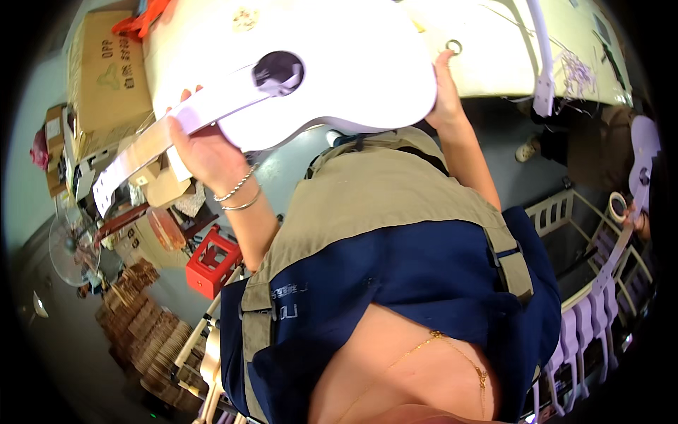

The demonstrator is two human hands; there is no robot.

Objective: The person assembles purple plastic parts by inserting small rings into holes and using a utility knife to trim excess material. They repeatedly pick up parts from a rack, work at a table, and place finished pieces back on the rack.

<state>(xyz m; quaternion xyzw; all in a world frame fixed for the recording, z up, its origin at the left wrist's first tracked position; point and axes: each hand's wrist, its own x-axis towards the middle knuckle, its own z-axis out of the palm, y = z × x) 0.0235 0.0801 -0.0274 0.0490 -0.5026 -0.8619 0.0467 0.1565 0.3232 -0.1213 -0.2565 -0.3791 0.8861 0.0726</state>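
A pale lavender guitar body (353,85) without strings is held up in front of me, over the edge of the white work table. A crumpled purple strip (279,86) shows at its round sound hole. My left hand (208,152) wraps the neck close to the body, the headstock (104,189) pointing to the lower left. At the body's right edge, my right hand (445,92) grips the rim with its thumb raised along the side; its other fingers are partly hidden. A small dark ring (453,47) lies on the table beside that thumb.
Beyond the guitar stretches the white table (487,71), with another lavender neck (544,92) and tangled purple strips (578,74). A cardboard box (109,78), red stool (213,261) and fan (70,244) stand left. At right, another person's hand (641,225) holds a lavender guitar (643,152) near racked guitars (586,325).
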